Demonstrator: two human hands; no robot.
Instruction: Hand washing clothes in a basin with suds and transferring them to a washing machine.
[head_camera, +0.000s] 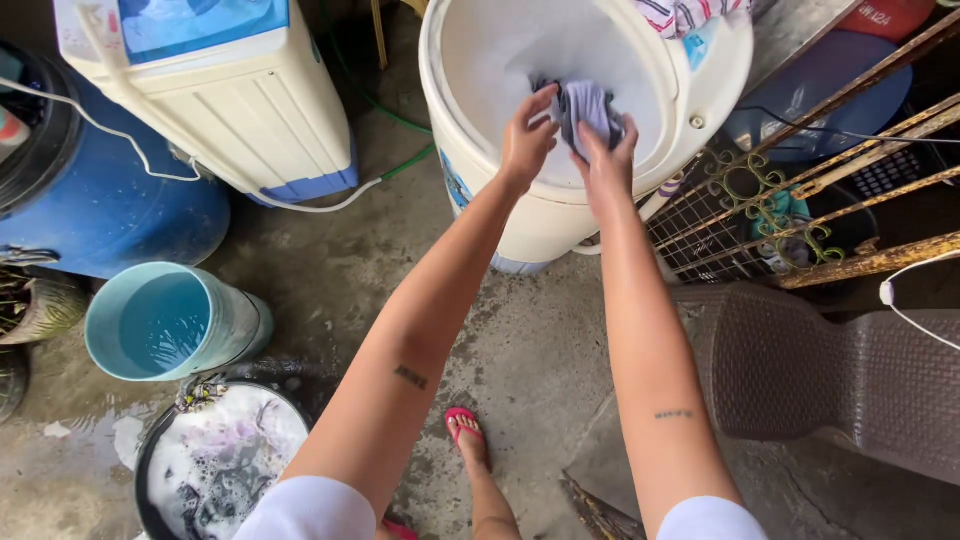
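Cloth: grey-lilac damp garment (590, 105), crumpled and soft, held over the mouth of the white tub.
Left hand (527, 137): fingers curled onto the garment's left edge, pinching the fabric.
Right hand (607, 160): closed around the garment's lower fold, thumb pressed in.
Tub (520, 215): round white plastic spinner drum, smooth wall, thick rolled rim.
Washer (235, 95): boxy cream plastic machine, ribbed side, blue base.
Bucket (225, 325): pale teal plastic, cylindrical, water inside.
Basin (150, 465): dark round basin, sudsy grey water.
Floor (330, 270): rough wet concrete.
Chair (800, 370): brown woven-texture plastic.
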